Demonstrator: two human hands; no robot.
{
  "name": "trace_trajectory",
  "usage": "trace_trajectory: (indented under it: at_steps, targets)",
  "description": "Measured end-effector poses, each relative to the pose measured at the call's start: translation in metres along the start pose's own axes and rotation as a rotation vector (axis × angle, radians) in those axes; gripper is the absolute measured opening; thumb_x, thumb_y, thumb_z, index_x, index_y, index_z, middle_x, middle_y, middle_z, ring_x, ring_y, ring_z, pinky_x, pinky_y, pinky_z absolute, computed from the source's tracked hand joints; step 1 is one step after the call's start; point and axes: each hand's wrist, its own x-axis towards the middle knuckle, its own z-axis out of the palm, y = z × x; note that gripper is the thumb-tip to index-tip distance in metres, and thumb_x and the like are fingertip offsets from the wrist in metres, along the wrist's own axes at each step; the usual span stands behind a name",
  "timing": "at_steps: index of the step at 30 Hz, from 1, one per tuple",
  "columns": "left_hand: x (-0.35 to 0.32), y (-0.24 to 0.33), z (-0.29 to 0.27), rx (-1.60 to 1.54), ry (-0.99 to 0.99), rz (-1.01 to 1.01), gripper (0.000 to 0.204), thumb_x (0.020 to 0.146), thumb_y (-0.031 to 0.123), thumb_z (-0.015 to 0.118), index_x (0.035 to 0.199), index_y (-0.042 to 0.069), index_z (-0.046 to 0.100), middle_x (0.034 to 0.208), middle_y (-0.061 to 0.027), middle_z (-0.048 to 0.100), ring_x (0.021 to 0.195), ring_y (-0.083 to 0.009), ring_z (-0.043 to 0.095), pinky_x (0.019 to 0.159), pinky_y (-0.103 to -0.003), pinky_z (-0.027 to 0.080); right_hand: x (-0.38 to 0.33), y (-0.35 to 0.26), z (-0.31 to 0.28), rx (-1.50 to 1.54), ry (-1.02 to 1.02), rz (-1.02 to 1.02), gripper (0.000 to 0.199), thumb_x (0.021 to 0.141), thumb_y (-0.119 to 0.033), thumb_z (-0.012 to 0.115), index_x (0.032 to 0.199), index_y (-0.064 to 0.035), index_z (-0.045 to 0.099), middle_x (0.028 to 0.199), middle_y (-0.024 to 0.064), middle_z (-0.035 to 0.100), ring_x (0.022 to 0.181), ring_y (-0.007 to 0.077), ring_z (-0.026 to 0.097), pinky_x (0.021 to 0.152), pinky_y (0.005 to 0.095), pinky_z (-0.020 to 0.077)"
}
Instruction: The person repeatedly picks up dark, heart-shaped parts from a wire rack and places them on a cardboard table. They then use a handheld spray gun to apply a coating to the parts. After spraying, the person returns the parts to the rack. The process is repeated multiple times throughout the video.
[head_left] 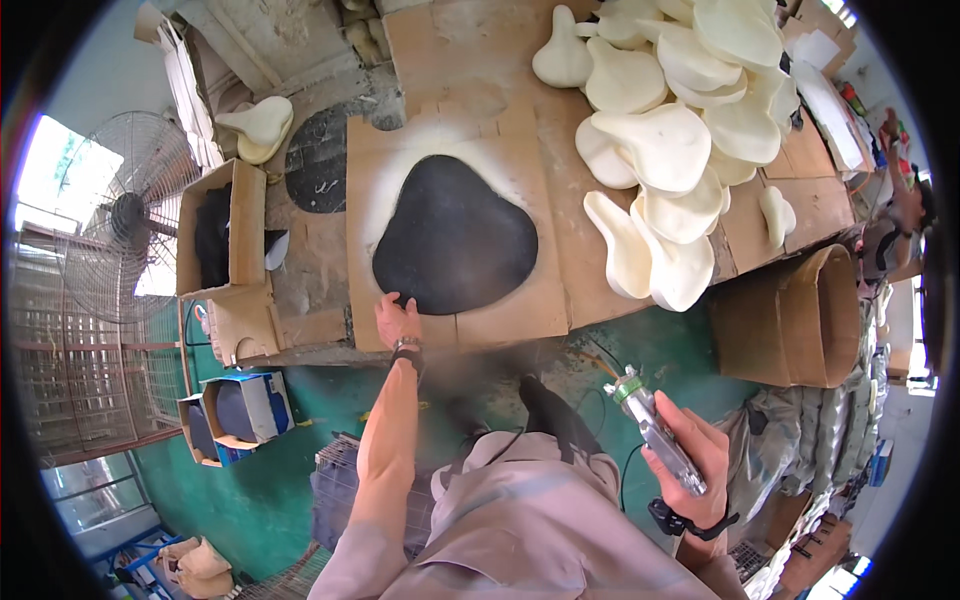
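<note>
On a cardboard sheet [365, 180] at the table's front lies a black, rounded-triangular saddle cover piece [455, 235], wide end toward me. The fingers of my left hand [398, 322] are bent and pinch its near left edge. My right hand [692, 460] is wrapped round a metal spray gun [655, 435], held off to the right in front of the table, away from the piece. Its nozzle end has a green ring and points up and left. A pale, whitish haze of overspray surrounds the piece on the cardboard.
Cream foam bicycle saddles [665, 145] are heaped at the table's right; another pair [258, 125] sits far left. An open carton [245, 225] with black pieces stands left. A large carton [780, 330] is at right. A fan [128, 215] stands beyond. Another person [893, 220] is far right.
</note>
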Motion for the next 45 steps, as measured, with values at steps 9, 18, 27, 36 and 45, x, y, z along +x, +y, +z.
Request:
trace_trajectory:
  at_steps: [9,18,27,36,45]
  targets:
    - [0.013,0.007,0.001,0.072,-0.034,0.051,0.034,0.076,0.013,0.082,0.106,0.013,0.067,0.100,-0.0096,0.063,0.094,-0.0297,0.066,0.083,-0.042,0.054,0.025,0.043,-0.010,0.066,-0.106,-0.007,0.082,0.091,-0.061,0.057,0.144,0.0024,0.056,0.092,0.0174,0.065,0.074,0.0334,0.066,0.068,0.0381,0.0528]
    - [0.026,-0.016,0.032,-1.400,-0.240,-0.696,0.016,0.097,0.015,0.061,0.111,0.008,0.058,0.102,-0.0097,0.059,0.101,-0.0299,0.063,0.091,-0.054,0.054,0.041,0.064,-0.028,0.090,-0.118,0.003,0.072,0.090,-0.047,0.064,0.143,0.0022,0.056,0.091,0.0187,0.065,0.075,0.0351,0.065,0.068,0.0379,0.0524]
    - [0.009,0.012,0.036,-1.052,-0.322,-0.767,0.016,0.094,0.019,0.066,0.104,0.008,0.061,0.098,-0.0091,0.064,0.093,-0.0278,0.062,0.097,-0.054,0.051,0.050,0.067,-0.034,0.111,-0.049,0.037,0.061,0.077,0.010,0.074,0.137,0.0010,0.061,0.096,0.0174,0.069,0.078,0.0309,0.067,0.072,0.0340,0.0535]
    - [0.097,0.163,-0.050,-1.858,-0.208,-0.469,0.009,0.075,0.004,0.061,0.080,0.012,0.062,0.086,-0.0016,0.069,0.084,-0.0211,0.069,0.080,-0.038,0.057,0.062,0.084,-0.018,0.130,-0.187,-0.041,0.076,0.068,0.012,0.062,0.143,-0.0022,0.057,0.097,0.0195,0.067,0.080,0.0392,0.065,0.074,0.0397,0.0538]
    - [0.065,0.192,-0.239,-2.198,-0.056,0.066,0.037,0.081,0.009,0.059,0.115,-0.003,0.066,0.120,-0.0177,0.070,0.116,-0.0354,0.066,0.109,-0.051,0.049,0.089,0.077,-0.001,0.130,-0.346,-0.107,0.072,0.070,0.010,0.068,0.141,0.0006,0.058,0.099,0.0208,0.068,0.085,0.0384,0.067,0.077,0.0387,0.0545]
